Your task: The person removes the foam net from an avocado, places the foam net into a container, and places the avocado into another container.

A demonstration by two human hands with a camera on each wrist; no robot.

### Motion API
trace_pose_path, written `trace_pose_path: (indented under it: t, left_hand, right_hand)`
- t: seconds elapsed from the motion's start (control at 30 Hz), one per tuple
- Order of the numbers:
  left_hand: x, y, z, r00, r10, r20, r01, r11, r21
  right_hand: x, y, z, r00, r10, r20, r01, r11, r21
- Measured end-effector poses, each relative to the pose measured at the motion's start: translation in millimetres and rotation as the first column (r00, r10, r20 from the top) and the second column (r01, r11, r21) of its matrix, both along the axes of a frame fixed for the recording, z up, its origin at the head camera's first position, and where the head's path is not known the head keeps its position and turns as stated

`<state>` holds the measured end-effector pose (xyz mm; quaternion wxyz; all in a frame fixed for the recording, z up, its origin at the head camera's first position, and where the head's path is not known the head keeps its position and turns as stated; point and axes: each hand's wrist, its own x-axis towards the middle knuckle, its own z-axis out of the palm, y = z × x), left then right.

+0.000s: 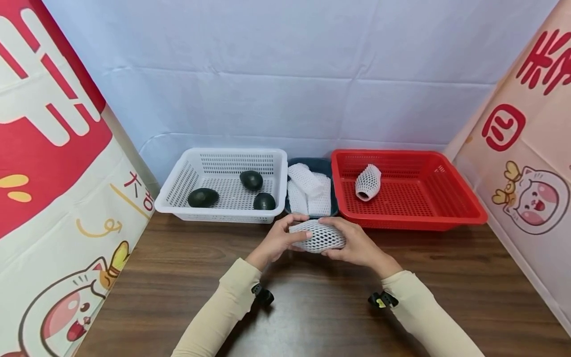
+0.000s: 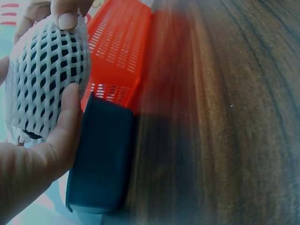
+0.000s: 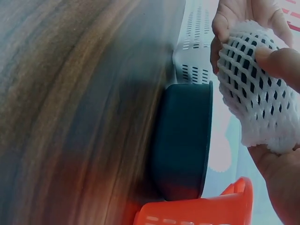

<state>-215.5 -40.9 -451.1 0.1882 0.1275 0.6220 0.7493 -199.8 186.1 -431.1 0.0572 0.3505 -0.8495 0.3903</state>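
Gripping a net-wrapped fruit [image 1: 324, 237], the left hand [image 1: 280, 239] and right hand [image 1: 358, 244] held it near the front of the dark bin [image 1: 323, 167]; white nets [image 1: 319, 199] lay in the bin; left of it stood a white basket [image 1: 223, 214], right of it a red basket [image 1: 415, 220].

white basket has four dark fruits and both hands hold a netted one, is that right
Not four: the head view shows three dark fruits in the white basket. The left hand and right hand do hold a netted fruit.
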Motion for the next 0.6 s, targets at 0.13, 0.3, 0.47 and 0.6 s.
trace_pose_path:
  t: [0.13,0.3,0.47,0.6]
  left_hand:
    - [0.2,-0.6,-0.3,1.0,-0.001,-0.011,0.001,1.0,-0.008]
    - [-0.3,-0.9,-1.0,1.0,0.002,-0.014,-0.002,1.0,-0.005]
    - [1.0,-1.2,-1.3,1.0,0.009,-0.007,-0.009,1.0,-0.011]
    - [2.1,-1.9,-2.3,1.0,0.023,-0.009,-0.023,1.0,-0.007]
  right_hand:
    - [0.6,-0.7,-2.0,1.0,-0.001,-0.011,0.001,1.0,0.0]
    - [1.3,-0.5,-4.5,1.0,-0.012,-0.005,0.012,1.0,0.0]
    - [2.5,-1.5,-3.8,1.0,-0.01,0.02,0.01,1.0,0.0]
    - [2.7,1.1,-1.4,0.999,-0.007,0.052,0.006,1.0,0.009]
